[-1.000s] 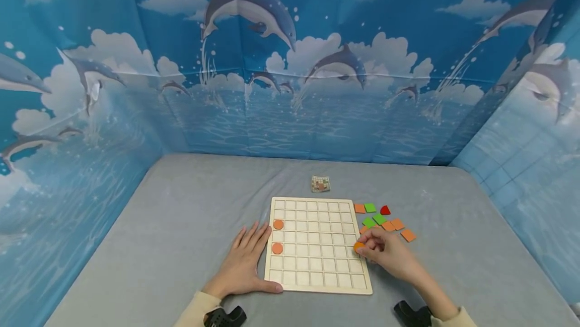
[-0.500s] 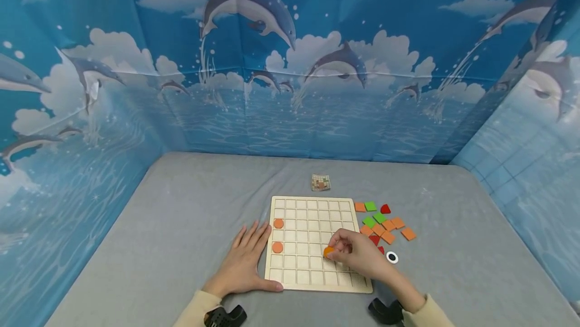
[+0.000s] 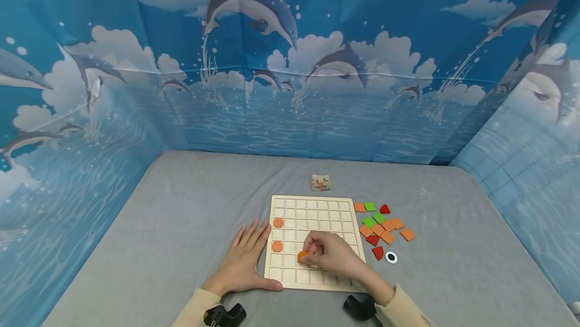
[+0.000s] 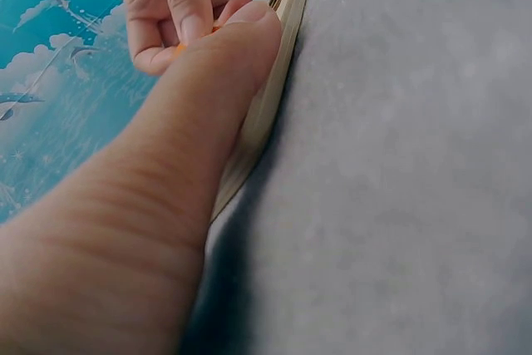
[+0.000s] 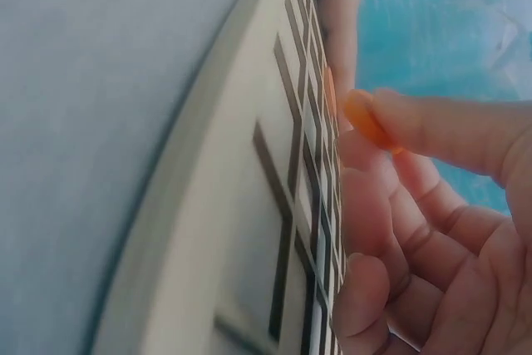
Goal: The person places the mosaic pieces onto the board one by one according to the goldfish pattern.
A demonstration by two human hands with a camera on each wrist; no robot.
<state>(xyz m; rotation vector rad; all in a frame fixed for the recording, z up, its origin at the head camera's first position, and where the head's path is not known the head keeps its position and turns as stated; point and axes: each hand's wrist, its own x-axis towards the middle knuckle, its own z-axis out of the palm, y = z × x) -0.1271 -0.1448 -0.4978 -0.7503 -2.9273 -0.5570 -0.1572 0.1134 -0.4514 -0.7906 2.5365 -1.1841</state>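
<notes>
A pale wooden grid board [image 3: 312,211] lies flat on the grey cloth. Two round orange discs [image 3: 277,246] sit in cells of its left column. My right hand [image 3: 333,256] is over the lower middle of the board, pinching another orange disc [image 5: 370,120] between thumb and finger; this disc looks more yellow than the other two. My left hand [image 3: 244,261] rests along the board's left edge with straight, spread fingers, its thumb [image 4: 249,27] at the near left corner.
To the board's right lie orange square tiles [image 3: 408,235], green tiles [image 3: 369,206], red pieces [image 3: 378,253] and a white ring-like disc with a black centre [image 3: 391,257]. Behind the board is a small patterned card [image 3: 320,182]. A dolphin-print curtain [image 3: 290,115] surrounds the table.
My right hand has carried the orange disc leftward from the board's right edge to its lower middle, uncovering the red pieces and the white disc. The left hand has stayed in place.
</notes>
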